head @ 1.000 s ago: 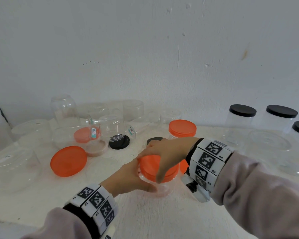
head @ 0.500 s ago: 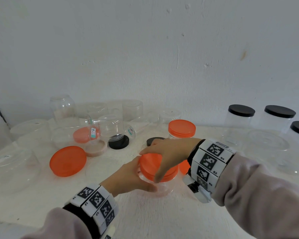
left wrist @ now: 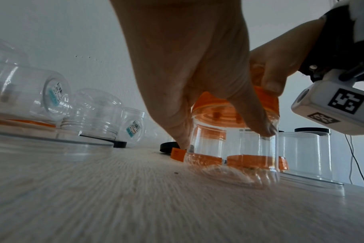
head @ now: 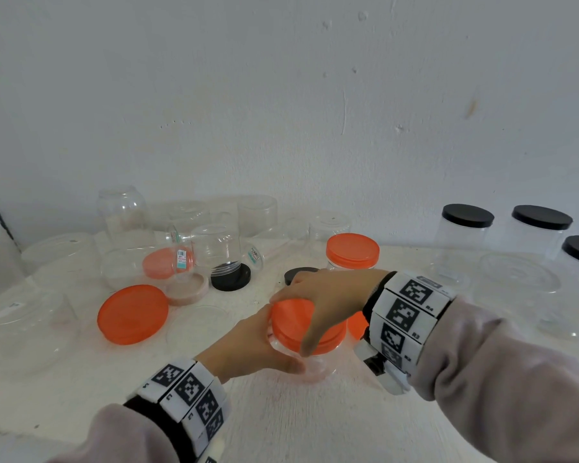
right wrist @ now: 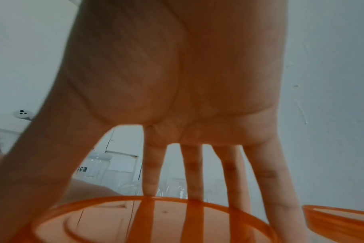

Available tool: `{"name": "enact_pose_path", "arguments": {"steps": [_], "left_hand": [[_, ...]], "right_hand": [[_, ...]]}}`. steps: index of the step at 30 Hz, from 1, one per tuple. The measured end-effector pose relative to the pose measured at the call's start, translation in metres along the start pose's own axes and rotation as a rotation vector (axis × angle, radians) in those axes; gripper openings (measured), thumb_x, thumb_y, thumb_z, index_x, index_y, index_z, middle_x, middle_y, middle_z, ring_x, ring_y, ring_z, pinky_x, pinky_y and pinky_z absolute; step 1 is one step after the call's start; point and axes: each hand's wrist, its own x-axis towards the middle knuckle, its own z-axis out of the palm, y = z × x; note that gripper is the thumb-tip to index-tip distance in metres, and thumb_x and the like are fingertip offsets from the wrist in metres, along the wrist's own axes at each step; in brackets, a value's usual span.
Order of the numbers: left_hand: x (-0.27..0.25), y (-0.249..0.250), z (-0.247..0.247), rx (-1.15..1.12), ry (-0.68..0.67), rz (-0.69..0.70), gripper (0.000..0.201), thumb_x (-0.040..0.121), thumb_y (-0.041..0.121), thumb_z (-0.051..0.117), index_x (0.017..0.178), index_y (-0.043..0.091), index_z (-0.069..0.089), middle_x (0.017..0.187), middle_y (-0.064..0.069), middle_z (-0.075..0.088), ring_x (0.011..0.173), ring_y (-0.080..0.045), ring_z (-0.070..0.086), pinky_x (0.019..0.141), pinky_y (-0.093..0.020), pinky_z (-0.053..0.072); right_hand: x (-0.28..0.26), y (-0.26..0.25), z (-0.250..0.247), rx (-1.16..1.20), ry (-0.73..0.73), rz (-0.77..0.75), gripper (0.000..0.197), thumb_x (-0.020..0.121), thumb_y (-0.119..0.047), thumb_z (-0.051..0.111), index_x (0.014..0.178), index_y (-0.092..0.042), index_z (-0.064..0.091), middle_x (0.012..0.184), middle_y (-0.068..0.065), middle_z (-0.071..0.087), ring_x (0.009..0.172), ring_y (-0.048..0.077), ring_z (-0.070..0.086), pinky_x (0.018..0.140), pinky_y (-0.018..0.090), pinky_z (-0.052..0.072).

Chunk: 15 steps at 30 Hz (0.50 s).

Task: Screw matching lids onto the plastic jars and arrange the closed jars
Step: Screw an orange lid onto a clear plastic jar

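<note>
A small clear plastic jar (head: 316,364) (left wrist: 235,148) stands near the middle of the white table (head: 298,422), topped by an orange lid (head: 293,317) (left wrist: 266,100) (right wrist: 148,220). My left hand (head: 248,345) (left wrist: 189,65) wraps round the jar's body from the left. My right hand (head: 325,295) (right wrist: 177,82) reaches over from the right, fingers and thumb spread round the lid's rim. A closed orange-lidded jar (head: 352,252) stands just behind. Three closed black-lidded jars (head: 467,235) stand at the far right.
A loose orange lid (head: 132,314) lies at the left, two black lids (head: 230,279) (head: 296,274) behind my hands, another orange lid (head: 356,324) under my right wrist. Several open clear jars (head: 121,212) and clear lids (head: 518,274) crowd the back and sides.
My right hand has turned slightly on the orange lid. The left hand and the jar stay in place.
</note>
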Motion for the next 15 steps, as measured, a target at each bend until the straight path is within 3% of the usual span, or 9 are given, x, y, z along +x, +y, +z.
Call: {"name": "enact_pose_path", "arguments": {"steps": [2, 4, 11, 15], "left_hand": [[0.000, 0.000, 0.000, 0.006, 0.003, -0.002, 0.117, 0.047, 0.046, 0.091, 0.144, 0.031, 0.027, 0.130, 0.017, 0.050, 0.120, -0.009, 0.050, 0.104, -0.031, 0.043], [0.000, 0.000, 0.000, 0.014, 0.003, -0.009, 0.114, 0.050, 0.044, 0.091, 0.143, 0.031, 0.028, 0.129, 0.017, 0.050, 0.121, -0.009, 0.050, 0.103, -0.029, 0.042], [0.002, 0.001, 0.001, 0.021, -0.004, -0.025, 0.105, 0.054, 0.039, 0.091, 0.140, 0.032, 0.030, 0.124, 0.018, 0.049, 0.117, -0.009, 0.049, 0.096, -0.025, 0.043], [0.002, 0.000, 0.001, -0.002, -0.005, -0.019, 0.102, 0.054, 0.039, 0.092, 0.136, 0.036, 0.031, 0.114, 0.025, 0.049, 0.111, -0.005, 0.050, 0.083, -0.016, 0.040]], "right_hand": [[0.001, 0.000, 0.004, -0.007, 0.029, 0.013, 0.088, 0.071, -0.062, 0.072, 0.143, -0.053, 0.023, 0.141, -0.010, 0.032, 0.131, 0.024, 0.033, 0.097, 0.043, 0.039], [0.003, 0.000, 0.009, -0.022, 0.059, 0.022, 0.088, 0.072, -0.065, 0.069, 0.144, -0.052, 0.021, 0.139, -0.009, 0.033, 0.130, 0.025, 0.031, 0.100, 0.047, 0.039], [0.003, 0.003, 0.022, -0.002, 0.118, 0.015, 0.084, 0.077, -0.067, 0.061, 0.146, -0.045, 0.020, 0.136, -0.001, 0.034, 0.125, 0.028, 0.032, 0.096, 0.049, 0.043], [0.004, 0.005, 0.029, -0.006, 0.157, 0.013, 0.084, 0.079, -0.068, 0.058, 0.148, -0.040, 0.019, 0.139, 0.002, 0.033, 0.125, 0.031, 0.033, 0.096, 0.050, 0.043]]}}
